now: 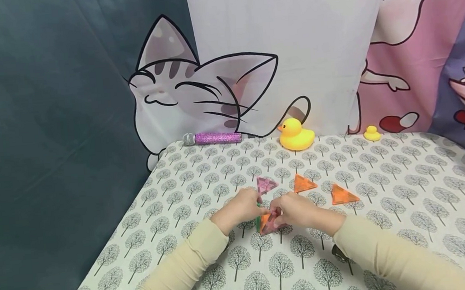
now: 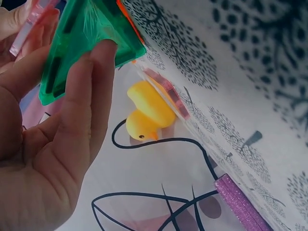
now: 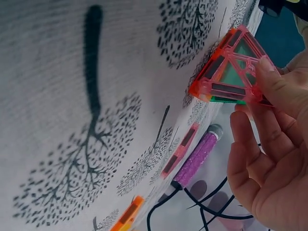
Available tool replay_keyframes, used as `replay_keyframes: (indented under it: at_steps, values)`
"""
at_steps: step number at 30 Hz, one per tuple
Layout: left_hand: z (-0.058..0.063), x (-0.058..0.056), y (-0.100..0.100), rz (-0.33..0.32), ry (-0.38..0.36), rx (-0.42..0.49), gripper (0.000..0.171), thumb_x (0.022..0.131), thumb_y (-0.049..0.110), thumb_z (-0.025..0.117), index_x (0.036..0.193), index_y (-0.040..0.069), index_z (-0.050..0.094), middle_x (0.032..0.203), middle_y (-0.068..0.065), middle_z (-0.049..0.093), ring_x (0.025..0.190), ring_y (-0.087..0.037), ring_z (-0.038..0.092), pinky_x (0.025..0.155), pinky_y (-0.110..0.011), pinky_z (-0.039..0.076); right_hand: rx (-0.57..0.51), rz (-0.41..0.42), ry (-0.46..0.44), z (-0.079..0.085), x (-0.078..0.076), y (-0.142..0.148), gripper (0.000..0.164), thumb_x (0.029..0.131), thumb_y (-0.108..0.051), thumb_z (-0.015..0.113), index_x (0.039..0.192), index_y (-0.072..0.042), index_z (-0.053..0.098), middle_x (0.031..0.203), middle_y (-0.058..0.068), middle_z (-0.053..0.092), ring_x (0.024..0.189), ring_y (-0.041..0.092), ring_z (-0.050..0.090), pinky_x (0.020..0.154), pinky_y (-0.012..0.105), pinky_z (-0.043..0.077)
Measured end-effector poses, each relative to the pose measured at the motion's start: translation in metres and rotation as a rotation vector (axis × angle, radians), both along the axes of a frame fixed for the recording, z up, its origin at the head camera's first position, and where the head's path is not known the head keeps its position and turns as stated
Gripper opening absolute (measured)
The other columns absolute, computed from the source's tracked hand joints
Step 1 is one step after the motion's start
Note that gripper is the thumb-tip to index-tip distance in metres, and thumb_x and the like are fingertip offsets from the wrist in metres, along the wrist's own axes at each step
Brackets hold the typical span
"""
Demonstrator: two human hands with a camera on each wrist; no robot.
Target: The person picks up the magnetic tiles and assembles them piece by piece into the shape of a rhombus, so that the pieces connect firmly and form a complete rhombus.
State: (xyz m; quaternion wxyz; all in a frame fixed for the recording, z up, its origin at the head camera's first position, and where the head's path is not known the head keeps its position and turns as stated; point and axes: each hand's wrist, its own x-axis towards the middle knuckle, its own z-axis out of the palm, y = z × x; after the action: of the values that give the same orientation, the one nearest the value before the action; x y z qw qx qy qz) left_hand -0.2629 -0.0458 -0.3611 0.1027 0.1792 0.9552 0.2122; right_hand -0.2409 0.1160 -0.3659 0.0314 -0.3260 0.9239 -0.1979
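Observation:
My left hand (image 1: 244, 204) holds a green triangular magnetic tile (image 2: 103, 24), with its fingers lying along the outer face. A pink triangular magnetic tile (image 3: 226, 90) is pinched by my right hand (image 1: 292, 208), whose thumb presses on its face. Both tiles lean up from the tablecloth and meet near the top as sides of a small pyramid. An orange tile (image 1: 264, 223) shows between them, low against the cloth. Part of this shape is hidden behind my fingers in the head view.
Beyond my hands lie a loose pink triangle (image 1: 266, 185) and two orange triangles, one nearer (image 1: 303, 183) and one further right (image 1: 343, 194). Along the back edge are a purple glitter microphone (image 1: 217, 138), a large yellow duck (image 1: 295, 135) and a small duck (image 1: 372, 133).

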Motion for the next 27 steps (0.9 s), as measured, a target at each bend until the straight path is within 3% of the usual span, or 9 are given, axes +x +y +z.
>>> replay_keyframes:
  at_steps: [7, 11, 17, 23, 27]
  values:
    - [0.007, 0.005, -0.002, -0.009, 0.014, -0.017, 0.038, 0.072, 0.033, 0.069, 0.097, 0.005, 0.062, 0.101, -0.006, 0.059, 0.09, -0.019, 0.054, 0.076, -0.031, 0.045, 0.03, 0.003, 0.077, -0.003, -0.001, -0.002, 0.014, 0.065, -0.024, 0.073, 0.074, -0.02, 0.063, 0.068, -0.014, 0.058, 0.062, 0.003, 0.051, 0.054, 0.021, 0.042]
    - [0.013, 0.008, -0.005, 0.001, -0.002, 0.006, 0.04, 0.073, 0.031, 0.069, 0.104, 0.007, 0.06, 0.107, -0.007, 0.058, 0.097, -0.022, 0.053, 0.081, -0.035, 0.043, 0.062, -0.014, 0.117, -0.005, -0.002, 0.001, 0.023, 0.065, -0.028, 0.073, 0.082, -0.015, 0.066, 0.071, -0.011, 0.06, 0.066, 0.007, 0.054, 0.056, 0.022, 0.044]
    - [0.02, 0.013, -0.004, -0.033, 0.01, 0.016, 0.04, 0.074, 0.031, 0.068, 0.105, 0.006, 0.06, 0.104, -0.006, 0.06, 0.088, -0.017, 0.055, 0.077, -0.031, 0.044, 0.094, -0.076, 0.107, -0.004, -0.001, 0.009, 0.038, 0.064, -0.031, 0.073, 0.094, -0.009, 0.064, 0.078, -0.004, 0.063, 0.07, 0.011, 0.057, 0.059, 0.024, 0.046]
    - [0.018, 0.013, 0.006, -0.075, 0.051, 0.006, 0.036, 0.074, 0.027, 0.068, 0.098, 0.003, 0.061, 0.093, -0.006, 0.061, 0.071, -0.011, 0.053, 0.065, -0.022, 0.045, 0.116, -0.128, 0.08, -0.001, 0.0, 0.014, 0.036, 0.065, -0.029, 0.074, 0.094, -0.01, 0.065, 0.076, -0.005, 0.062, 0.069, 0.011, 0.056, 0.057, 0.025, 0.045]
    - [0.013, 0.014, 0.012, -0.066, 0.093, -0.027, 0.033, 0.072, 0.027, 0.07, 0.093, 0.003, 0.062, 0.089, -0.005, 0.061, 0.076, -0.013, 0.054, 0.067, -0.022, 0.045, 0.136, -0.144, 0.069, -0.002, 0.002, 0.018, 0.034, 0.065, -0.027, 0.074, 0.093, -0.01, 0.065, 0.074, -0.006, 0.062, 0.067, 0.011, 0.056, 0.055, 0.026, 0.045]
